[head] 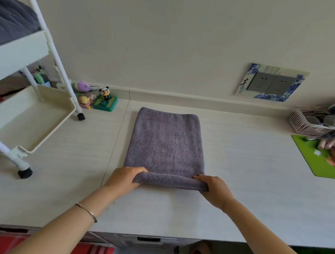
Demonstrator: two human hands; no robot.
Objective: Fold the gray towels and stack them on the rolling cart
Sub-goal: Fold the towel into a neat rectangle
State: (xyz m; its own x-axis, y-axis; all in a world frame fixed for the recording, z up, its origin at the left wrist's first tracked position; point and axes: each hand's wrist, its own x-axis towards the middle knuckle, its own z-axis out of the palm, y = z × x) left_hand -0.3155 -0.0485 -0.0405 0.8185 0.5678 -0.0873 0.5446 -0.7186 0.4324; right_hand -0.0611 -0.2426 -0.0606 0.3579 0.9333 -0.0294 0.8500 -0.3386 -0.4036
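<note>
A gray towel (pixel 166 144) lies folded lengthwise on the white table (pixel 239 172), its long side running away from me. Its near end is lifted into a thick fold. My left hand (pixel 125 178) grips the left corner of that fold and my right hand (pixel 214 187) grips the right corner. The white rolling cart (pixel 33 120) stands on the table at the left. Its lower tray holds nothing that I can see. Its upper tray carries dark gray towels (pixel 8 20).
Small toys, among them a panda figure (pixel 105 94) on a green box, sit by the wall beside the cart. A pink basket (pixel 311 123) and a green mat (pixel 324 159) with pink items lie at the right. A wall socket panel (pixel 270 82) is above.
</note>
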